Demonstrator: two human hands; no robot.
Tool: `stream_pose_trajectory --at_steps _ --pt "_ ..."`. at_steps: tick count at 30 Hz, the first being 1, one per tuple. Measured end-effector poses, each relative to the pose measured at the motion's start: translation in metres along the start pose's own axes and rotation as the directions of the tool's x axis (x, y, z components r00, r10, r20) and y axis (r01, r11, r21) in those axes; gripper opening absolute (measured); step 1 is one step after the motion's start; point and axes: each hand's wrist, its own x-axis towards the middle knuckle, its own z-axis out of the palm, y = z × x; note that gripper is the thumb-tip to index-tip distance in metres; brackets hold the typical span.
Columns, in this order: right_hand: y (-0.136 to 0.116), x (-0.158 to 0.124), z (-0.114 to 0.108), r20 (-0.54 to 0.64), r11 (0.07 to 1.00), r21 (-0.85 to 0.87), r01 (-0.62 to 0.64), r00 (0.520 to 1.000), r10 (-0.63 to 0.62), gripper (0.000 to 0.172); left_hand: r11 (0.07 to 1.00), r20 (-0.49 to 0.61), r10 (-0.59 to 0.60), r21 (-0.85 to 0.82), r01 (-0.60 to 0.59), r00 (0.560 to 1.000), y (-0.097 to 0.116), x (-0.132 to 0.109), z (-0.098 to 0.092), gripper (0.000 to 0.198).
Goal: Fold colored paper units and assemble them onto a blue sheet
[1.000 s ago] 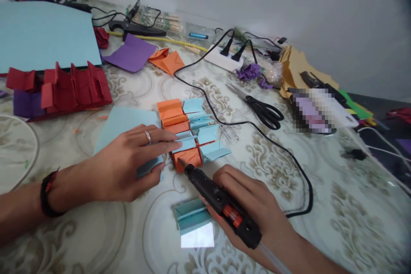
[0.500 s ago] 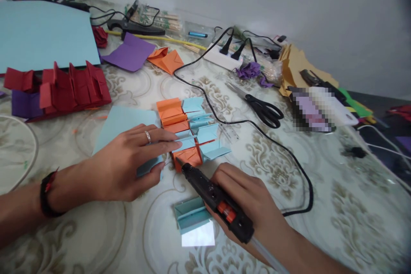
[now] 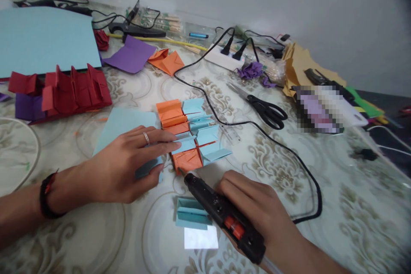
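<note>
A chain of folded orange and light blue paper pieces (image 3: 189, 130) lies on the patterned tablecloth (image 3: 321, 205). My left hand (image 3: 128, 165) rests on it with fingers stretched flat, pressing a blue flap down, thumb beside the orange end piece. My right hand (image 3: 260, 209) is wrapped round a black glue gun (image 3: 221, 212), whose nozzle touches the near edge of the orange piece. A separate folded light blue piece (image 3: 191, 213) lies just under the gun.
Folded red paper pieces (image 3: 64, 87) and a light blue sheet (image 3: 45, 38) lie at the left. Purple paper (image 3: 131, 55), an orange fold (image 3: 167, 61), a power strip (image 3: 223, 58), black scissors (image 3: 263, 109) and the gun's black cord (image 3: 289, 150) lie beyond. Brown paper (image 3: 298, 64) lies at the right.
The glue gun's nozzle moved in towards the orange piece and then drew back slightly toward me. My left hand stays pressed on the folded paper.
</note>
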Motion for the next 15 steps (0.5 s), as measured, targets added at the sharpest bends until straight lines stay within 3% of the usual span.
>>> stream_pose_trajectory --at_steps 15 --pt "-0.001 -0.002 -0.013 0.041 0.995 -0.103 0.007 0.999 -0.003 0.015 1.000 0.017 -0.013 -0.013 0.013 1.000 0.000 0.000 0.000 0.051"
